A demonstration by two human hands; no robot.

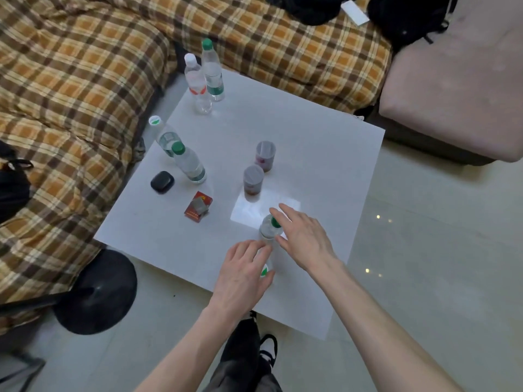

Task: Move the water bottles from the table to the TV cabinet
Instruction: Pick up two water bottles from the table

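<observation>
Several clear water bottles stand on the white table (311, 165). Near the front edge, my left hand (243, 275) lies over the top of a bottle with a white-and-green cap (264, 270); the cap shows between thumb and forefinger, and the fingers are only loosely bent. My right hand (302, 236) reaches with straight fingers to a green-capped bottle (268, 227) and touches its cap side. Further left stand a green-capped bottle (189, 164) and a white-capped one (164, 135). At the far corner are a white-capped bottle (195, 80) and a green-capped one (212, 72).
Two lidded jars (265, 154) (253, 178), a red cigarette pack (198, 207) and a black case (162, 181) share the table. A plaid-covered sofa (70, 80) wraps the left and back. A black round stand base (96, 290) sits at the front left, a pink seat (452, 94) at right.
</observation>
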